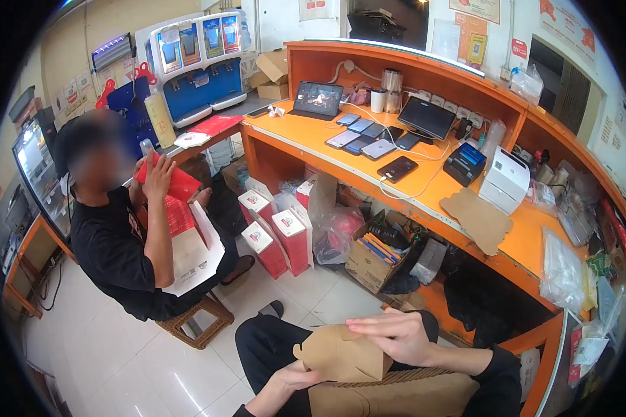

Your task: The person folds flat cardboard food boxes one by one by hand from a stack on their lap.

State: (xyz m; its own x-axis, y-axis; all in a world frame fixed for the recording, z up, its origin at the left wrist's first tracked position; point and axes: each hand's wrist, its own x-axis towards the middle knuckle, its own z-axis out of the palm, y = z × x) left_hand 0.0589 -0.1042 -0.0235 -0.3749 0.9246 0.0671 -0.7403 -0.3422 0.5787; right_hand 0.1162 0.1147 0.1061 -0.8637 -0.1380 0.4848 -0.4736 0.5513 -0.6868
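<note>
A brown cardboard box (341, 354), partly folded with notched flaps, is held over my lap. My left hand (293, 379) grips its lower left side, thumb on the near face. Across the top right of the box lies my right hand (400, 337), its fingers stretched out flat and pointing left. Its thumb is hard to make out. Below the box, a stack of flat brown cardboard blanks (410, 397) rests on my lap.
At left a seated person (118, 229) folds a red and white box (188, 243). Red and white boxes (275, 240) stand on the floor beside a carton (375, 260). The orange counter (292, 139) carries phones (362, 142), a printer (504, 181) and a loose cardboard blank (476, 219).
</note>
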